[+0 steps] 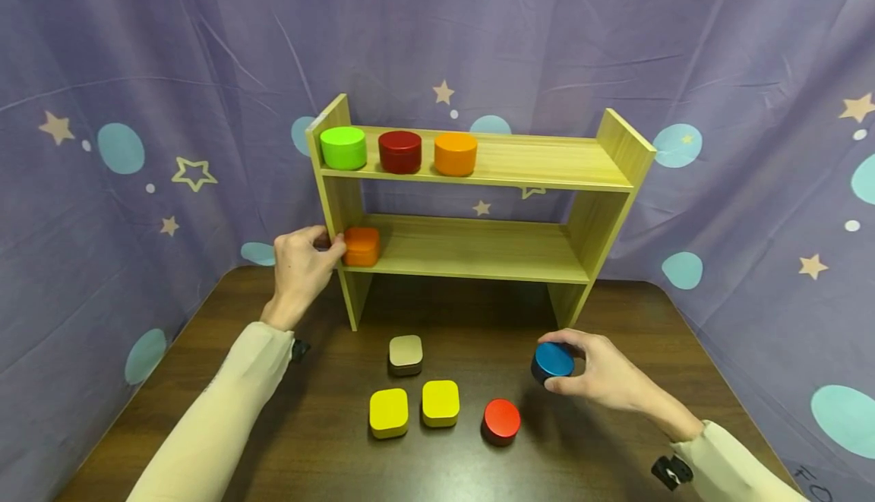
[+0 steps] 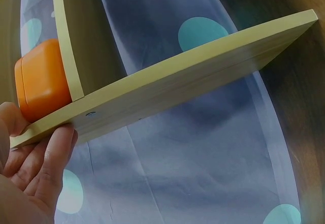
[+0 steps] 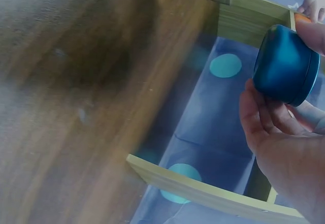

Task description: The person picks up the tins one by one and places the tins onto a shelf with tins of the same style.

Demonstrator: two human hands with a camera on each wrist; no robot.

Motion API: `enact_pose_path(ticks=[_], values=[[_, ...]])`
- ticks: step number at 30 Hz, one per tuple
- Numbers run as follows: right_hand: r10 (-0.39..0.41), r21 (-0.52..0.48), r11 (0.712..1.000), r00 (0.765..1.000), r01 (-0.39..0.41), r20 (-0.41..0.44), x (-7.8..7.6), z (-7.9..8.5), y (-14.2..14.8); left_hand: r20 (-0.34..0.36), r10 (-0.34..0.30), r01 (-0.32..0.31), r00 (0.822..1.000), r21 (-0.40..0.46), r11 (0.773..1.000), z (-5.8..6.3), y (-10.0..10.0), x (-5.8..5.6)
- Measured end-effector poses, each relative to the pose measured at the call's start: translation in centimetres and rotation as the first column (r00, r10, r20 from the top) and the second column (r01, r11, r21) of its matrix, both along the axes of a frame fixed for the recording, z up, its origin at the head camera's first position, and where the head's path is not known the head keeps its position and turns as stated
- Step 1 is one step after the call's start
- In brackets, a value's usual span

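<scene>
My left hand [image 1: 301, 263] grips the left side panel [image 2: 193, 66] of a two-tier wooden shelf [image 1: 478, 274], thumb on the inner side and fingers along the outer face. Right beside the thumb, an orange square tin [image 1: 361, 247] sits at the left end of the lower tier. My right hand [image 1: 601, 371] holds a blue round tin [image 1: 552, 360] between thumb and fingers, at the front right of the shelf. The right wrist view shows the blue tin [image 3: 285, 64] tilted, with fingers beneath it.
On the upper tier stand a green round tin [image 1: 344, 148], a dark red one [image 1: 400, 153] and an orange one [image 1: 455, 154]. The brown table [image 1: 314, 456] bears a beige square tin [image 1: 406, 355], two yellow square tins [image 1: 389, 413] and a red round tin [image 1: 501, 421].
</scene>
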State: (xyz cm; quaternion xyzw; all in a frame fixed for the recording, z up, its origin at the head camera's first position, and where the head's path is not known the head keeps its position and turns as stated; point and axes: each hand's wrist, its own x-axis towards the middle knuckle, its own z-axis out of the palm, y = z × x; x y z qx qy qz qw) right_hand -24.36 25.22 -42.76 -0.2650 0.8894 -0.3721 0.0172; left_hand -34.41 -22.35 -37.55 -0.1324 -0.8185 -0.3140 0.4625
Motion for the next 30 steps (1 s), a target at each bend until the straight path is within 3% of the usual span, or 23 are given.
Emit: enact_pose_path(ticks=[30], values=[[0.01,-0.062,0.998,0.993,-0.017,-0.114,-1.7,7.0,-1.7,0.002,0.011,-0.011,1.0,0.006,1.0,0.1,0.1,0.1]])
